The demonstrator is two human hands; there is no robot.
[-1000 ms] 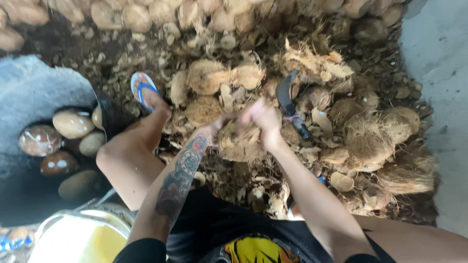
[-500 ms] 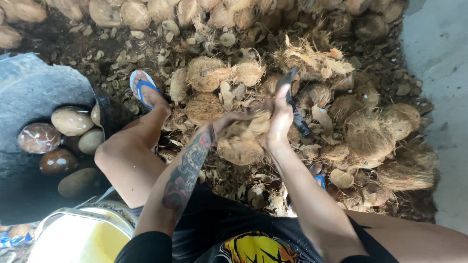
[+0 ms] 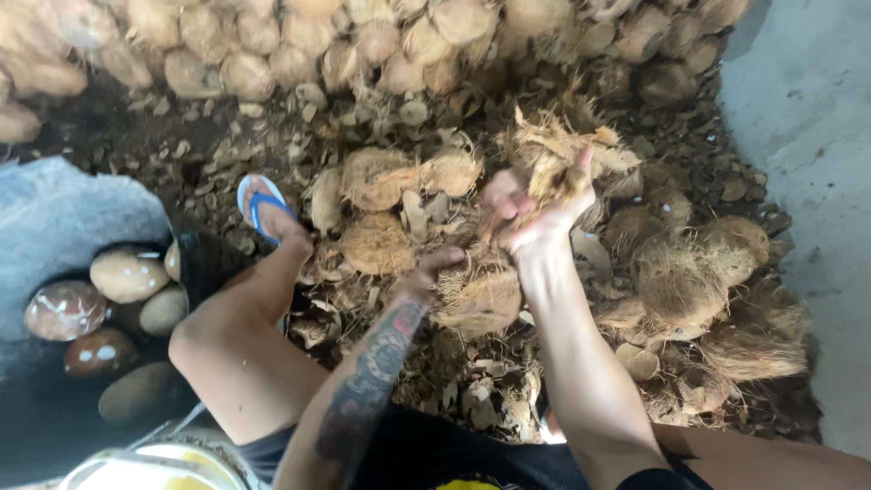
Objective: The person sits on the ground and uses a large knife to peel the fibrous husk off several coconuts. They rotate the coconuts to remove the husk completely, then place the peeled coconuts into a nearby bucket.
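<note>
Coconut (image 3: 479, 299), still shaggy with brown fibre, sits low in front of a seated person, just beyond the knees and at the near edge of a wide litter of torn husk (image 3: 689, 281) on the ground. The left hand (image 3: 419, 277) (its forearm tattooed) rests against the coconut's left side, fingers curled onto the fibre; how firmly they grip cannot be told. The right hand (image 3: 535, 204) is raised above and beyond the coconut, its fingers pinching a ragged strip of husk fibre (image 3: 558, 150) that fans out from the fist; motion blur hides the exact finger positions.

Left of the coconut, the person's bare foot in a blue flip-flop (image 3: 259, 204) is planted among the scraps. Further left of the coconut, a dark tub (image 3: 195, 263) holds several smooth, wet husked coconuts (image 3: 127, 272), pale and brown, lying close together, with a grey sack-like cover (image 3: 63, 209) beside its rim. Beyond the coconut, along the top of the scene, unhusked coconuts (image 3: 272, 41) are heaped in a row. Well to the right of the coconut runs a bare concrete floor (image 3: 807, 136). Near and to the left of the coconut, by the person's hip, the rim of a yellow container (image 3: 154, 463) shows.
</note>
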